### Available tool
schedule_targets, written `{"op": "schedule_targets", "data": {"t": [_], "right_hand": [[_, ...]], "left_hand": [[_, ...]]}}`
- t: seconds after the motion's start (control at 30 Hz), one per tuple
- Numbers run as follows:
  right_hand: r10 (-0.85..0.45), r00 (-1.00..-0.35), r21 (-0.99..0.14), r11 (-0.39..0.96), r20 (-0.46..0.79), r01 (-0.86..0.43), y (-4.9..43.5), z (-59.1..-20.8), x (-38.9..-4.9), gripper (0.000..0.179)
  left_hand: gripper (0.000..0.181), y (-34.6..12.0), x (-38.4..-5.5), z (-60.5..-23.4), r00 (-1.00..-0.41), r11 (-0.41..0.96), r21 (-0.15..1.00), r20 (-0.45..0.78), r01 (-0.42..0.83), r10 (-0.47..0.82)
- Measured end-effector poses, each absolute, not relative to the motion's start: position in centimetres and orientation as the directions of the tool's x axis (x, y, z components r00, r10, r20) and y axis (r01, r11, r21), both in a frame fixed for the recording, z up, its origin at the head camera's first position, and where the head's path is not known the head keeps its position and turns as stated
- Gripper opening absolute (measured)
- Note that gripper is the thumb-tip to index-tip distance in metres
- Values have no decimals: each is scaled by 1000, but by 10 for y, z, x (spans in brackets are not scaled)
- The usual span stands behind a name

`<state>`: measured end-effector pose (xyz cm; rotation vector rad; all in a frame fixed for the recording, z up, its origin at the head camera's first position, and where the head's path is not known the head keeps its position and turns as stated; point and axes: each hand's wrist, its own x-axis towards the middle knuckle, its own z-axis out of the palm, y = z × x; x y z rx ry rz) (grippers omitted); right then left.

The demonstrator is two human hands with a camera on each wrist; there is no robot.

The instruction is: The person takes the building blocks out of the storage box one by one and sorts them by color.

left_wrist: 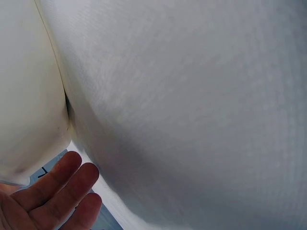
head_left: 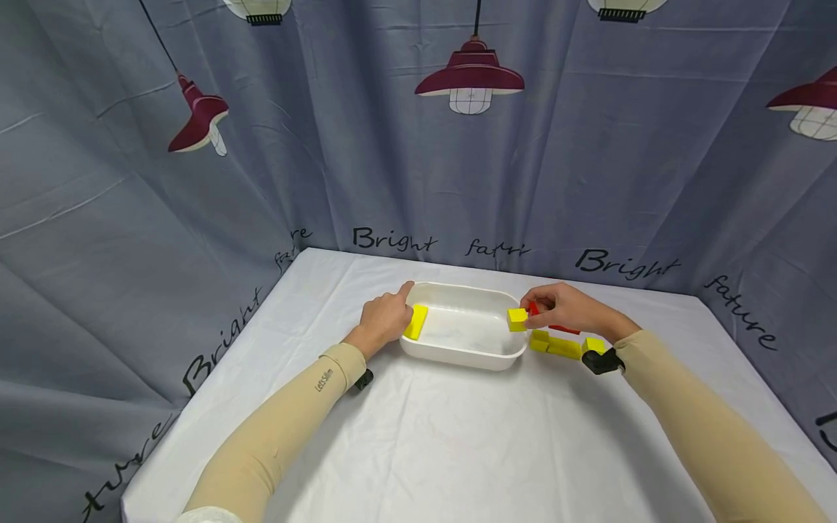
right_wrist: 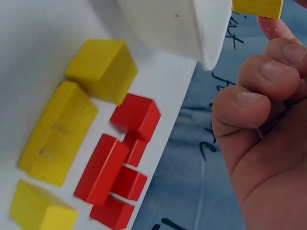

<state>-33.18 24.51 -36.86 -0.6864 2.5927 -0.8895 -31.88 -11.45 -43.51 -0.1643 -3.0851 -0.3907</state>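
My left hand is at the left end of a white rectangular tray, holding its rim. One finger extends along the rim; in the left wrist view, several outer fingers lie loosely extended beneath the tray's outer wall. Inside the tray, a yellow block lies along the left wall. Thumb and fingertips of my right hand pinch a yellow cube-like block at the tray's right end. That block is cut off at the top of the right wrist view, where the other fingers curl toward the palm.
Right of the tray lie yellow blocks, among them a long one, a cube and another piece. Several red blocks sit close beside them. A white cloth covers the table, and a grey-blue printed curtain hangs behind.
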Motion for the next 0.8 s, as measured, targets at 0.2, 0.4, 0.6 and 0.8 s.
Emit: {"op": "schedule_targets", "data": {"t": [0.2,0.4,0.6,0.8], "right_hand": [[-503,-855,-620,712,-122,-330,260,-373,-324,31],[-479,-872,-607,724,-100,-328,273,-375,-314,30],[-435,-895,-612,736,-100,-290,285,-385,-309,35],[-370,-921,-589,774,-121,-233,293,-396,-305,39]], "left_hand": [[58,-114,-319,-435,-994,964,245,37,105,99],[58,-115,-319,-434,-995,967,236,33,99,94],[58,-114,-319,-434,-995,965,241,34,99,94],[58,-114,-319,-435,-994,964,243,38,104,98]]}}
